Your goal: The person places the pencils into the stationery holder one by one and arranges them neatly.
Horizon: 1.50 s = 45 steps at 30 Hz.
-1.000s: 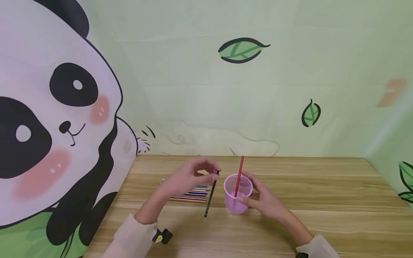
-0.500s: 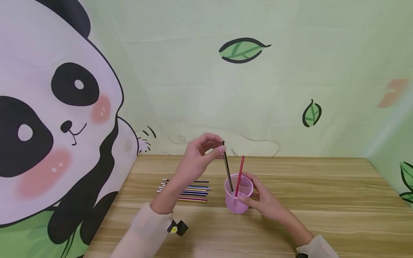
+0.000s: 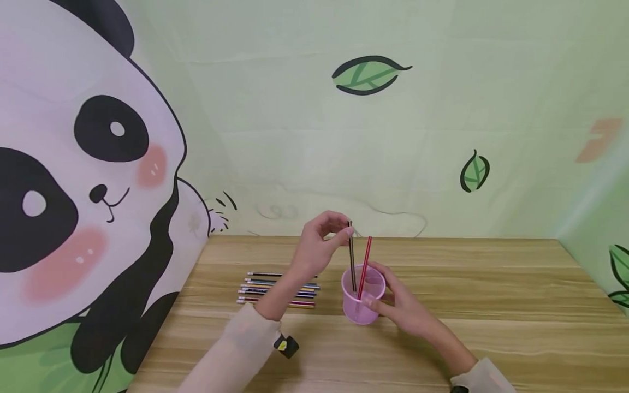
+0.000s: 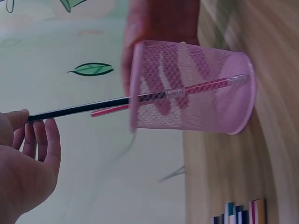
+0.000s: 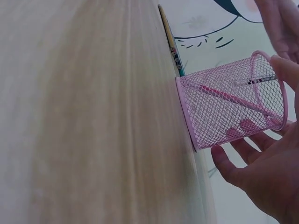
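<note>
A pink mesh pencil cup (image 3: 361, 315) stands upright on the wooden table. My right hand (image 3: 405, 308) grips it from the right, thumb at the near side and fingers behind. Inside leans a red pencil (image 3: 366, 265), its eraser end at the cup's floor in the left wrist view. My left hand (image 3: 316, 245) pinches a black pencil (image 4: 79, 110) near its upper end with thumb and fingertips. That pencil's eraser end is down inside the cup, through the mesh seen partway between rim and floor.
Left of the cup, several pencils (image 3: 302, 296) lie side by side on the table (image 3: 491, 327), partly hidden by the left forearm. Behind the table's back edge hangs a green backdrop (image 3: 275, 136) printed with a panda and leaves.
My left hand has lifted the black pencil from left of the cup, over the rim and into it, then shifted right, turning the pencil more upright. My right hand and the cup have stayed put.
</note>
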Motion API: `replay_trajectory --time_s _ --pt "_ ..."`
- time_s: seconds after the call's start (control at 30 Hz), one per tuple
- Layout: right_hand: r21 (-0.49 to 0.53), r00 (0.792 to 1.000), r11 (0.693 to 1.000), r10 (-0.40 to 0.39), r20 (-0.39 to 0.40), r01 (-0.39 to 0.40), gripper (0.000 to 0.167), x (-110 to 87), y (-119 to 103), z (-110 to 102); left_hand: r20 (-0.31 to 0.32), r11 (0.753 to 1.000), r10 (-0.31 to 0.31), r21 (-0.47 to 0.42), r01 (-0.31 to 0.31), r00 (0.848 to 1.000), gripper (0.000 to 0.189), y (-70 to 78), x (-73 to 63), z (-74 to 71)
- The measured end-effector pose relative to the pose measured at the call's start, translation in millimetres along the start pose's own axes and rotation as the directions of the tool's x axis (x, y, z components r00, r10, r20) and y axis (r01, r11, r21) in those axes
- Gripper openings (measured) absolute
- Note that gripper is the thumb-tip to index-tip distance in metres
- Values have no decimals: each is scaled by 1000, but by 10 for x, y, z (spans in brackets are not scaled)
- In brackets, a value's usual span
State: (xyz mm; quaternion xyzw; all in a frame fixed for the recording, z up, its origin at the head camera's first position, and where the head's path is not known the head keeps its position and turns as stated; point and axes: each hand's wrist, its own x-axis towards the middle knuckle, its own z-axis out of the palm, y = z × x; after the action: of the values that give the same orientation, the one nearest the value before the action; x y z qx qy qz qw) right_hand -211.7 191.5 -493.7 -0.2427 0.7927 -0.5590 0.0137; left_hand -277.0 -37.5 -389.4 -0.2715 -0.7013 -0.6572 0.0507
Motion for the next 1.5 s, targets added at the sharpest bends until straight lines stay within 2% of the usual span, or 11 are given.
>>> replay_trajectory --time_s 0.17,0.3,0.47,0.63,0.83,1.13,1.33,1.5 --pt "4 1000 1000 17 11 -17 75 1 2 1 23 997 -53 50 51 998 15 -187 -28 83" --pt "8 1000 1000 24 9 -24 75 -11 10 -6 38 995 -71 74 68 997 14 -302 -51 140" --pt "11 1000 1000 11 6 -11 73 -14 13 -4 15 991 -104 89 102 994 16 -406 -76 177" --pt "10 1000 1000 -1 12 1 72 -14 30 -1 -10 982 -151 112 151 989 17 -444 -72 201" --pt "12 1000 1000 -5 10 4 73 -15 38 -7 -6 975 -189 119 188 982 18 -475 -50 229" --pt "12 1000 1000 -6 12 6 74 -13 21 -16 -12 976 -192 99 192 981 19 -517 -26 254" --pt "-1 1000 1000 -1 5 1 75 -14 -5 -21 -10 969 -216 119 215 976 20 -565 -15 273" --pt "-2 1000 1000 1 10 -1 75 -25 -13 -21 -14 958 -244 151 244 970 20 -546 -49 272"
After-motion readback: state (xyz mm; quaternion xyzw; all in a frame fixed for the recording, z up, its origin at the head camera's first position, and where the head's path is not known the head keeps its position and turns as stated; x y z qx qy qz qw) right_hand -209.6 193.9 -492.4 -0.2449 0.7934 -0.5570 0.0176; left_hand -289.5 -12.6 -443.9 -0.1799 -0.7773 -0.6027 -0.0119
